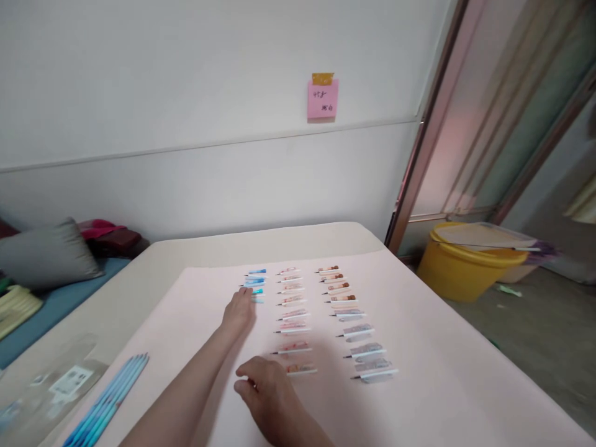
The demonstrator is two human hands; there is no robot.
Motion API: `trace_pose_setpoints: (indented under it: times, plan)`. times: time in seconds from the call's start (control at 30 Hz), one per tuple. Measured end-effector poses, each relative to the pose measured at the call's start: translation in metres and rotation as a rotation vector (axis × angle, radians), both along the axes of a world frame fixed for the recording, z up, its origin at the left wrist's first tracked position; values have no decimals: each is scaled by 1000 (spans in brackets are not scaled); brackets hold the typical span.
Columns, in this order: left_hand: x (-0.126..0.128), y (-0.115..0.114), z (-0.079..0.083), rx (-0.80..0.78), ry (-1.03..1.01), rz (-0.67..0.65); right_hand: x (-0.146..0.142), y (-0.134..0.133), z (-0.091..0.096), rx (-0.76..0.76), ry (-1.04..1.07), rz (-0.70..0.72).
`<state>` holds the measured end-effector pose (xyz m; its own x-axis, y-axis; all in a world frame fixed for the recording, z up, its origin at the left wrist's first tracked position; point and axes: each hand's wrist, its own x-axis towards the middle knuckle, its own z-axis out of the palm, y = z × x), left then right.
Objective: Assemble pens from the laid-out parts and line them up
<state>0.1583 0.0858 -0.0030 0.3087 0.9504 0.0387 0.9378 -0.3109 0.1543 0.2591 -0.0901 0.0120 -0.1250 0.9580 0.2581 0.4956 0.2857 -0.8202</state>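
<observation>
A white wall [186, 81] is standing behind the tabletop [162, 254]. The left hand [239, 309] is reaching beside blue pens [255, 282] lying on a pink sheet [186, 310]; I can't tell about its grip. The right hand [270, 391] is hovering near pink pens [298, 369], fingers and thumb apart.

Room, most likely in a home, though the view does not settle it. Far: plain white wall [209, 74] bearing one pink sticky note [322, 107], handwritten, held by yellow tape [323, 79]. Left: grey cushion [53, 251] on a blue surface [69, 296] (bed or bench, cannot be told), red fabric [100, 228] behind; soft furnishings of domestic kind. Centre: cream table [326, 239], rounded corners, pale pink cover [186, 310]. Right: yellow tub [442, 273] on bare grey floor [521, 323].
</observation>
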Motion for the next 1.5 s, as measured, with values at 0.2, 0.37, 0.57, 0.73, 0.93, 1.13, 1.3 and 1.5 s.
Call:
trace_pose_setpoints:
  times: [0.2,0.37,0.57,0.73,0.93,1.13,1.3,1.5]
  plan:
    - [16,34,-6,-84,134,-90,10,3,0,26,46,-7]
    - [19,43,-16,-112,196,-114,14,5,-2,34,56,-19]
    - [11,29,-18,-84,245,-179,13,5,0,9,39,-29]
    - [-6,-10,-16,-83,277,-279,15,5,4,5,74,-77]
    - [-35,-60,-22,-79,312,-400,30,17,11,-137,362,-240]
    - [-50,-91,-30,-97,375,-481,43,26,11,-247,626,-309]
    - [-52,-113,-30,-133,365,-544,45,26,12,-253,646,-320]
    - [-56,-116,-23,-197,305,-506,46,26,15,-249,651,-316]
